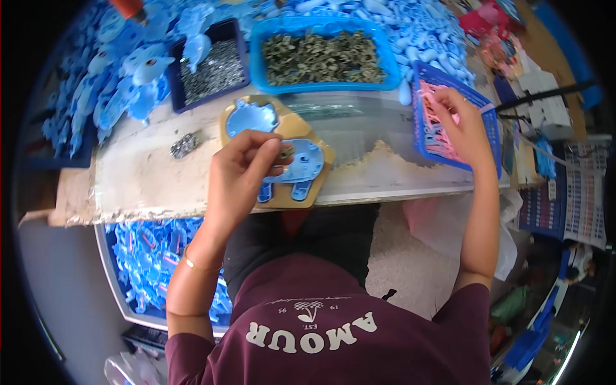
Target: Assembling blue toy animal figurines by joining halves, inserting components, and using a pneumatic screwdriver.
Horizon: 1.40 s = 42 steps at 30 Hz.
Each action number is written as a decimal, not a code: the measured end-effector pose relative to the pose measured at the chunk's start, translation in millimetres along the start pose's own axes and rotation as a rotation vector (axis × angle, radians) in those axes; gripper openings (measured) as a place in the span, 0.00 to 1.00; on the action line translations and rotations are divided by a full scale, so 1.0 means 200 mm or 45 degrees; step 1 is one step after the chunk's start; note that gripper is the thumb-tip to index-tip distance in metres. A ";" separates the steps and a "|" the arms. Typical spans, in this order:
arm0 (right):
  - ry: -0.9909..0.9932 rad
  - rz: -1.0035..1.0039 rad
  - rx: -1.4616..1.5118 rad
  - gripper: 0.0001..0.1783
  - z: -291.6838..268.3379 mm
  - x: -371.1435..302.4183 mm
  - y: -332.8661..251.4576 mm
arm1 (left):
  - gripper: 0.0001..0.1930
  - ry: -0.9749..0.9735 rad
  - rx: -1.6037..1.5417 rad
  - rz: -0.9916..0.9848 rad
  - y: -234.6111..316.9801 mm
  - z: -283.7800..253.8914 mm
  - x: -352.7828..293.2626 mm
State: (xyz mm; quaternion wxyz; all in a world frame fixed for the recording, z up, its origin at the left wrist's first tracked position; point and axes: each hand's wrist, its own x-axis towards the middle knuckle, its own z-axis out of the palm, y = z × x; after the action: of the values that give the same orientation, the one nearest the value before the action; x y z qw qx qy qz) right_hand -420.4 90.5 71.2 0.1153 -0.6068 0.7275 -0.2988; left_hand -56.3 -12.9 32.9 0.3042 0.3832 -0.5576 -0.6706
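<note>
My left hand [240, 170] pinches a small dull metal piece [287, 153] between thumb and fingers. Just beneath it lies a blue plastic toy shell half [308, 160], shaped like an animal's body with legs, set in a tan fixture [322, 131]. A rounder blue shell part [251, 119] occupies the fixture's far end. Over on the right, my right hand [463, 128] reaches into a blue basket [457, 163], its fingers closed on a thin pink plastic piece [428, 99] among others like it. My right fingertips are partly hidden by the pink pieces.
Behind the fixture stand a light blue tray [256, 61] of dull metal pieces and a dark blue tray [174, 83] of screws. A small screw pile [184, 145] lies left. Blue shells [96, 83] heap behind. An orange tool tip [130, 9] hangs above; a bin [119, 282] sits below.
</note>
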 end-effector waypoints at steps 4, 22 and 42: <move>-0.348 -0.155 0.426 0.08 0.28 -0.09 -0.47 | 0.10 -0.019 0.059 0.013 -0.02 0.02 0.01; -0.476 -0.076 0.535 0.07 0.51 -0.09 -0.64 | 0.10 -0.117 -0.059 0.003 -0.01 -0.05 -0.03; -0.132 -0.714 -0.084 0.05 0.85 0.02 -0.73 | 0.11 0.358 0.646 0.539 0.01 -0.31 -0.02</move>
State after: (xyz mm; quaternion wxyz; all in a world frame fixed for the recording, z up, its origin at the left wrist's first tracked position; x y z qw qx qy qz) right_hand -212.2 24.2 21.2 0.0455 -0.8021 0.5339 -0.2636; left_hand -0.6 -41.4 30.1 0.4053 0.4111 -0.7260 -0.3739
